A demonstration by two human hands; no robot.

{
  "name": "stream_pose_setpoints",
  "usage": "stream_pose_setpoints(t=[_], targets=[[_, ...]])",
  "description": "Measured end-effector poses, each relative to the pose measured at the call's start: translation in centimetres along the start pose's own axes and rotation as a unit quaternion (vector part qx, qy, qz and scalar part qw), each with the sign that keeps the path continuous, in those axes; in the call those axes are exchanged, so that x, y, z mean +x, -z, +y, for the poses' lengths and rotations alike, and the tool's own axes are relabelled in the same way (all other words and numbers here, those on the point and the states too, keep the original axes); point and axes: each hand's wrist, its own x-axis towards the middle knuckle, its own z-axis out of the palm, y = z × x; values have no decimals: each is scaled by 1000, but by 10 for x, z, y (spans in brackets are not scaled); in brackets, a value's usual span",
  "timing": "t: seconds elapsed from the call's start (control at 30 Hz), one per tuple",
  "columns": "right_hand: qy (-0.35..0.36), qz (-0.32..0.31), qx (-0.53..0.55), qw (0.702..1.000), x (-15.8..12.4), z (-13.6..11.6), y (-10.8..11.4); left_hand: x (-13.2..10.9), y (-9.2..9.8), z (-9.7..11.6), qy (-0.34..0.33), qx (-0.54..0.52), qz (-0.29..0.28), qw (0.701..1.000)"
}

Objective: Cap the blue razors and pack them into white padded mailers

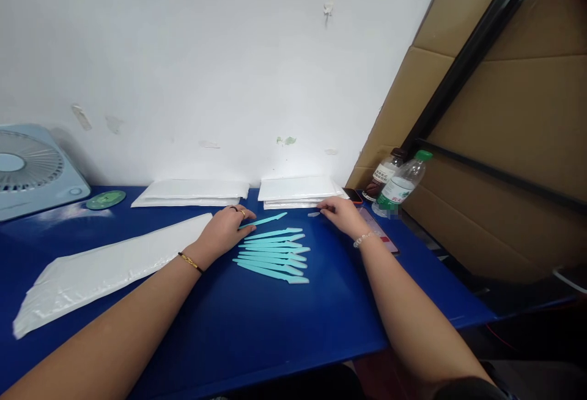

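Sticks (275,254) are lying side by side, easy to take singly; left hand (224,230) is pinching one stick (266,221), right hand (342,213) resting flat-fingered beside a cap (314,213).

fan (32,170) cut off left | bottle label (396,191) unreadable | tiny piece (313,214), perhaps cap

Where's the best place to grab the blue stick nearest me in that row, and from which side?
I'd pinch the nearest stick at its middle, from above on the near side. It lies flat on the table, tapering leftward; its near edge is free, the next stick crowds its far edge. The left hand pinches another stick, clear of it.
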Motion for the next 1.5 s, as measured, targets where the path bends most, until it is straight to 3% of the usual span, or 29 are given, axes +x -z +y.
stream_pose_setpoints(t=[0.13,0.43,0.63,0.93,1.2,1.4,1.5], targets=[[23,-33,-25,999,2,10,-6,1,-2,-4,12,-1,-28,1000],[106,-73,-19,992,4,-10,-23,1,0,2,-12,32,-32,999],[65,-36,-3,997,5,-7,-29,1,-2,0,-15,32,-33,999],[84,-43,-48,994,4,-15,-29,2,-2,0,-14,37,-35,999],[13,7,-118,993,8,-22,-40,2,-3,0,-13,36,-29,999],[31,-4,-127,991,10,-19,-41,2,-1,2,-14,37,-32,999],[79,-27,-87,993,9,-18,-38,2,0,2,-16,31,-33,999]])
